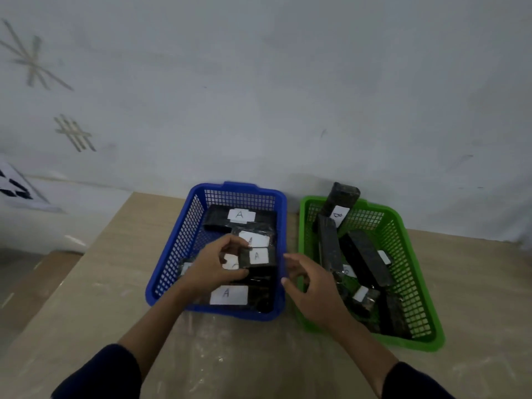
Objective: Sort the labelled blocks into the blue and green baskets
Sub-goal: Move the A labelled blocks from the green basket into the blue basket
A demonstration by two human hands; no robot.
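1. Left hand (pixel 214 266) is over the blue basket (pixel 169 254), fingers and thumb pinching the left end of an A block (pixel 257 257).
2. Block's long axis runs 9 to 3, lying at 3 o'clock from that grip, already above the other A blocks.
3. Right hand (pixel 312 286) hovers at the block's 3 o'clock, fingers loosely spread, holding nothing.
4. Green basket (pixel 414 254) holds the B's.

- The left hand (pixel 214 266) covers part of a labelled block (pixel 257 257) in the blue basket (pixel 172 254).
- A printed sheet (pixel 17 188) is cut off by the left edge.
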